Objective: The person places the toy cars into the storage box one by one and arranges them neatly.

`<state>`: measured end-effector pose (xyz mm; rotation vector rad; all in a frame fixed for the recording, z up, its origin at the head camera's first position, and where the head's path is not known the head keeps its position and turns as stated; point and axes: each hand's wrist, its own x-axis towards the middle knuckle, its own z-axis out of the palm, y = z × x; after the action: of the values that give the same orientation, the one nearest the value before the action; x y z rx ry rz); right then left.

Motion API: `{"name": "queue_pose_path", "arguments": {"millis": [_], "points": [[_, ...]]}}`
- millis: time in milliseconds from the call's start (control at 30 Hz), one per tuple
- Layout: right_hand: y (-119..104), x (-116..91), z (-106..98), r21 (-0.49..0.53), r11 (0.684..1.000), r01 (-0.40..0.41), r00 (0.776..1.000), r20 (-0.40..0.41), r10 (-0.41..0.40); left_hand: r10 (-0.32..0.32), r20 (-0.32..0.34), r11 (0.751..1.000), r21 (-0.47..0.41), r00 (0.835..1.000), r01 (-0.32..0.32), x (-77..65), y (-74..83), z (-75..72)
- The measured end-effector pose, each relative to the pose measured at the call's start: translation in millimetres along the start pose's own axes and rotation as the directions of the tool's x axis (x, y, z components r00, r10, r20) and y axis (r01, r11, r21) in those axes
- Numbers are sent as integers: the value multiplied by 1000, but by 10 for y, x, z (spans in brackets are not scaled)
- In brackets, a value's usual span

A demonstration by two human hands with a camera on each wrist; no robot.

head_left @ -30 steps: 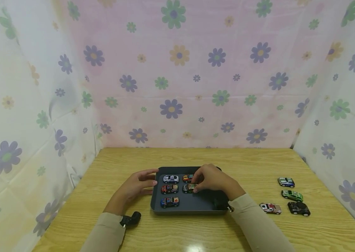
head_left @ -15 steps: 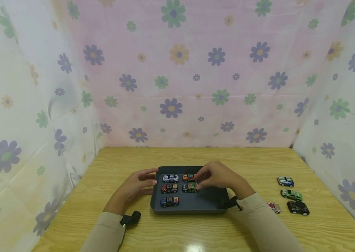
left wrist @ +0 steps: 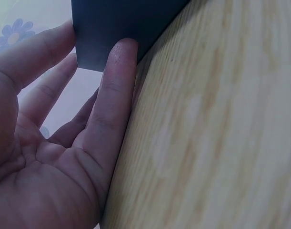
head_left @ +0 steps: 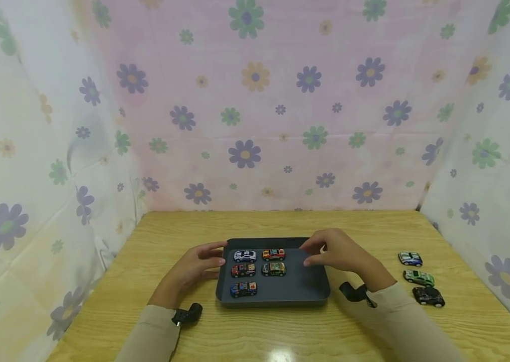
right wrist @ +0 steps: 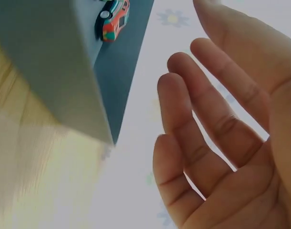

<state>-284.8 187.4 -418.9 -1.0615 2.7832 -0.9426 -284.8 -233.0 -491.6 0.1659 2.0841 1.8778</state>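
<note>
A dark grey rectangular tray [head_left: 282,292] lies on the table with toy cars in two columns at its left and middle. The left column has a white car [head_left: 245,256], a red-and-black car [head_left: 243,270] and a blue-and-black car [head_left: 243,289]. Beside it are a red-and-yellow car [head_left: 274,254] and a green-and-black car [head_left: 274,269]. My left hand [head_left: 197,266] touches the tray's left end with loosely extended fingers, a fingertip against the wall in the left wrist view. Over the tray's right part, my right hand [head_left: 338,251] holds nothing, fingers relaxed and apart.
To the right on the wooden table [head_left: 182,226] stand a white, green and blue car [head_left: 410,259], a green car [head_left: 418,277] and a black car [head_left: 428,296]. Flowered cloth [head_left: 264,110] encloses the table at the back and sides.
My right hand has let go of the green-and-black car and moved right, away from it. The right sleeve now covers the red-and-white car on the table. My left hand stays at the tray.
</note>
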Motion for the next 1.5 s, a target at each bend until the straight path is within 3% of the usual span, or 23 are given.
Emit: {"name": "queue_pose_path", "arguments": {"millis": [367,733,1033,1500], "points": [[194,-426,-200,-74,997,-22,989,-149,11,2,-10,1000,-4,1000,-2,-17,32,4],[378,-935,-336,-130,983,-129,973,-209,100,3,-6,1000,-10,1000,-3,-7,3,-4],[517,-1289,-450,-122,970,-208,963,-201,181,-9,-24,1000,-21,1000,8,19,-13,-5],[725,-1598,-457,-45,987,-153,986,-77,150,-15,-37,1000,-24,999,15,-3,-5,5]]}}
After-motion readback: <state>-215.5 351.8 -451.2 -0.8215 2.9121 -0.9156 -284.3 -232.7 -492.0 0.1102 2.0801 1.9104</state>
